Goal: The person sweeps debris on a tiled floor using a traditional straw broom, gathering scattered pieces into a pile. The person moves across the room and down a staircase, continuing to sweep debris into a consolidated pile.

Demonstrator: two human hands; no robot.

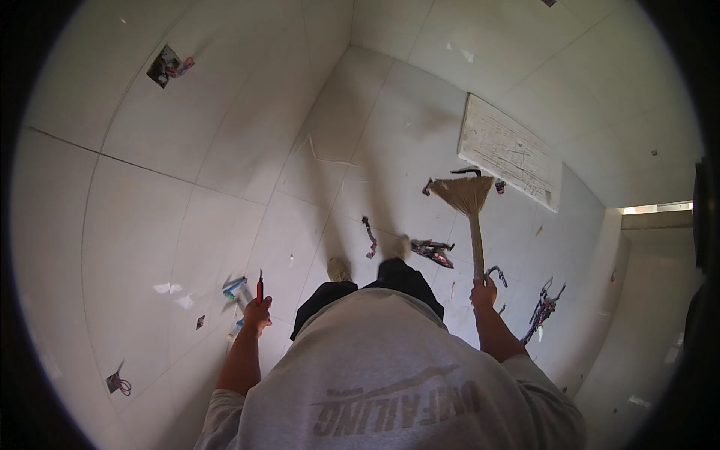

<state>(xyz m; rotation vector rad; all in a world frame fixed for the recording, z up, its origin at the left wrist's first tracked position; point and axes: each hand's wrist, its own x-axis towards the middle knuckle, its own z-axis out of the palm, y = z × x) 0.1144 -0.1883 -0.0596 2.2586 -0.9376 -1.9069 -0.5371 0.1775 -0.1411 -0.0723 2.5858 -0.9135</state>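
Note:
My right hand (484, 292) is closed around the handle of a straw broom (475, 225). Its fanned, tan bristles (463, 193) rest at the far side, among dark scraps on the tiled floor. On the left, my left hand (257, 313) grips a slim red-handled tool (260, 291), its thin dark tip pointing up; its exact kind is too small to tell. Beside that hand lies a blue-and-white packet or roll (238, 291), partly hidden by the hand and forearm. A dark curved piece (495, 275) lies just past my right hand.
Dark and red wire-like scraps (433, 253) lie ahead of my feet, with a tangled heap (543, 309) at the right. A white scratched board (512, 152) lies along the far wall. Wires protrude from a wall box (166, 66) and a lower one (114, 382) on the left.

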